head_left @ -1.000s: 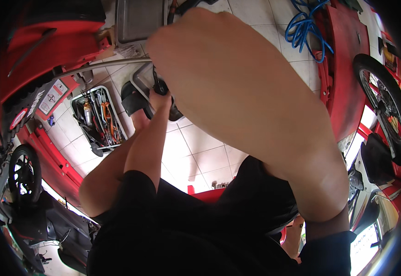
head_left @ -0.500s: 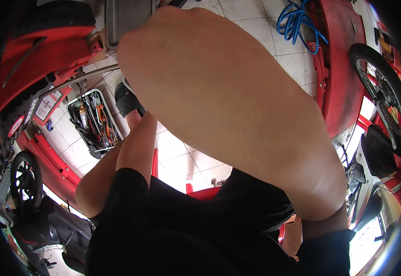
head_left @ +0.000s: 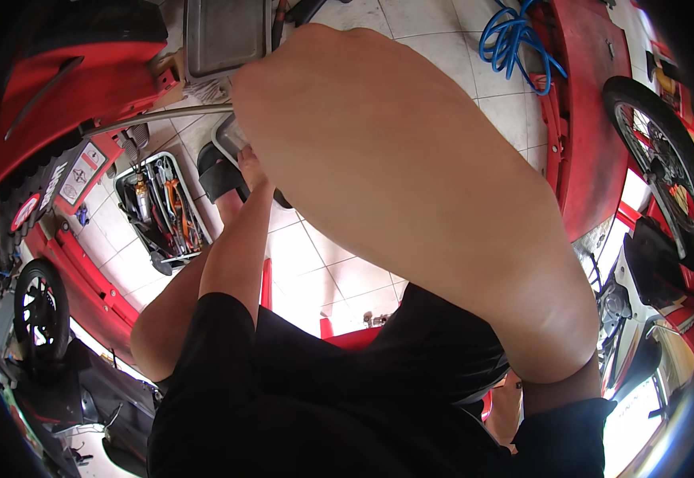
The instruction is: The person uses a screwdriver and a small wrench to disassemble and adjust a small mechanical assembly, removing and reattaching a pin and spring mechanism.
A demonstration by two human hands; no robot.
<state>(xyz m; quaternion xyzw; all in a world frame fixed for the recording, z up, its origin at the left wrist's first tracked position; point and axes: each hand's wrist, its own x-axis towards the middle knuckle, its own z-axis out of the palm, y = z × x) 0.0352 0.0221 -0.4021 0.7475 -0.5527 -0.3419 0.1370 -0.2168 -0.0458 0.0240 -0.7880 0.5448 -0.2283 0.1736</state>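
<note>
My right forearm [head_left: 411, 183] fills the middle of the view, very close. It slants from the elbow at lower right to a broad rounded end at upper left, where the fingers of my right hand cannot be seen. Just left of that end, part of my left hand [head_left: 253, 166] shows beside the rim of a small grey tray [head_left: 221, 137]. The visible fingers look bent in; the others, and whatever they hold, are hidden behind my right forearm. I cannot tell whether the left hand touches the tray.
A tool tray [head_left: 178, 253] with pliers and other tools stands at left on the tiled floor. A larger metal tray [head_left: 227, 36] lies at the top. Red bodywork [head_left: 76, 95] is far left, a coiled blue hose [head_left: 514, 48] upper right, a motorcycle wheel [head_left: 656, 159] far right.
My right forearm's far end has shifted slightly right and down, uncovering part of my left hand and more of the small grey tray. The larger metal tray also shows more.
</note>
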